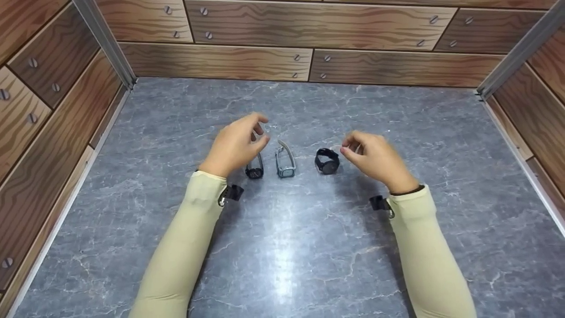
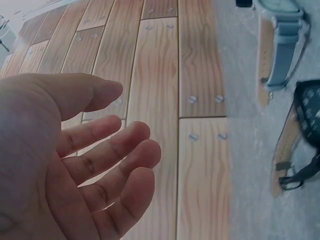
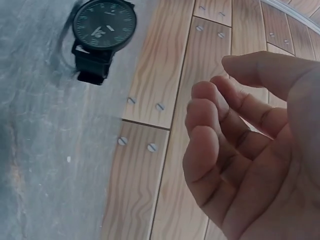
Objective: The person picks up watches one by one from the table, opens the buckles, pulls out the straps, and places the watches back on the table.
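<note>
Three wristwatches lie in a row on the grey marbled tabletop. A dark-faced watch (image 1: 254, 173) is at the left, its strap partly hidden behind my left hand (image 1: 236, 143). Beside it lies a pale blue-grey watch (image 1: 288, 172) with a squarish case; the left wrist view shows its strap (image 2: 283, 60) has a tan inner side. The black round watch (image 1: 329, 167) at the right has a black band, and its dial (image 3: 104, 25) shows in the right wrist view. My left hand hovers with loosely bent fingers, holding nothing. Just right of the round watch, my right hand (image 1: 375, 157) is likewise raised and holds nothing.
Wood-patterned panels (image 1: 247, 62) wall the table at the back and both sides, with grey metal posts (image 1: 108, 44) in the corners. Small black devices (image 1: 233, 192) sit at both wrists. A bright light reflection crosses the tabletop (image 1: 309, 265) in front.
</note>
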A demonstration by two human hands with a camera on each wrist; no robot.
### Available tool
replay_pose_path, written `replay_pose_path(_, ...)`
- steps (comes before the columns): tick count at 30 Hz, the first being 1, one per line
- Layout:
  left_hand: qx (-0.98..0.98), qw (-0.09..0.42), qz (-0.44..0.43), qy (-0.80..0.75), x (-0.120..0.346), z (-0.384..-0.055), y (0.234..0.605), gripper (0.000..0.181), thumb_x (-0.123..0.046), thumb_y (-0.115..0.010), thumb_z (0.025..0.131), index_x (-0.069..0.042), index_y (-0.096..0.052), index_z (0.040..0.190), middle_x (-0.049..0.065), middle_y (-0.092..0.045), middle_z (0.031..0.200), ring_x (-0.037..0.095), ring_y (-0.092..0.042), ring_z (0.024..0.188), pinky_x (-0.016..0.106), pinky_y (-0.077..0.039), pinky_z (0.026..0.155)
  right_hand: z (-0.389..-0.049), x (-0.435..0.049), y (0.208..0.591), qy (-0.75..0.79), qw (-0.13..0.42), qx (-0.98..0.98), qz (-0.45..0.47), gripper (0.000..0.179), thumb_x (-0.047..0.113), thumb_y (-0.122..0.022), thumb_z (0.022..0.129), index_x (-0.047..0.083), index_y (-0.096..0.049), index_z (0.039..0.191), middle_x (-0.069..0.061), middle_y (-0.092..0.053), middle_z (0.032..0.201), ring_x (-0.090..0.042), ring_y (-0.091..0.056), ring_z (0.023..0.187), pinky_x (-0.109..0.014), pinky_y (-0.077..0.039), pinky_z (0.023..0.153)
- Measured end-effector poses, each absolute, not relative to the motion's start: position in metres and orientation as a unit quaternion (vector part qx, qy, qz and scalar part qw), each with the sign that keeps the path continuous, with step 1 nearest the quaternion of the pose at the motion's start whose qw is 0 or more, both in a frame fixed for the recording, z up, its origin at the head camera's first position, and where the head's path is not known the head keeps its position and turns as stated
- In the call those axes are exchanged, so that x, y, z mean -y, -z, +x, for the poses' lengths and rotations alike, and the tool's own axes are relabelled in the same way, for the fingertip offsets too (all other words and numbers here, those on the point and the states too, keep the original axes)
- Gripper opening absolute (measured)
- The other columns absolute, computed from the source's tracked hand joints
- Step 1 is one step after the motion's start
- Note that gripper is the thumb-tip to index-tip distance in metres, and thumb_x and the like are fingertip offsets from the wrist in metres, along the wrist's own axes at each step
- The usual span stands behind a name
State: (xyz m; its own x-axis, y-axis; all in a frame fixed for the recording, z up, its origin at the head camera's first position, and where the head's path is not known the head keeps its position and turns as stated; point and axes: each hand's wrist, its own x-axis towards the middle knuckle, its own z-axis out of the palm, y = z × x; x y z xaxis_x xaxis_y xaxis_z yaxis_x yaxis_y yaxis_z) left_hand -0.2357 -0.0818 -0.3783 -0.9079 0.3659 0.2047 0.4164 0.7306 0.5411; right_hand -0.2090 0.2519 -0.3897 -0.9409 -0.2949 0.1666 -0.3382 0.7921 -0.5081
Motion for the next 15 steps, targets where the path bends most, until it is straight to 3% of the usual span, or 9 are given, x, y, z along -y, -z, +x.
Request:
replay_pose_path(8, 0.937, 0.018, -0.210, 0.279, 0.077, -0.235, 0.394, 0.045, -0.027, -0.066, 0.101, -0.013, -0.055, 0.142, 0.004, -0.070, 0.113, 0.023, -0.066, 0.093, 0.043, -0.055, 0.083, -0.220, -0.259, 0.407, -0.256, -0.005, 0.961, 0.107, 0.019, 0.022, -0.066, 0.102, 0.003, -0.071, 0.104, -0.014, -0.073, 0.097, -0.030, -0.066, 0.086, -0.047, -0.052, 0.078)
replay_pose_path(15, 0.932, -0.016, -0.207, 0.296, 0.078, -0.237, 0.399, 0.047, -0.027, -0.068, 0.100, -0.012, -0.055, 0.143, 0.007, -0.068, 0.117, 0.027, -0.064, 0.103, 0.045, -0.052, 0.092, -0.226, -0.263, 0.425, -0.270, -0.009, 0.960, 0.069, 0.024, 0.029, -0.067, 0.101, 0.005, -0.070, 0.098, -0.008, -0.064, 0.084, -0.024, -0.056, 0.075, -0.037, -0.043, 0.068)
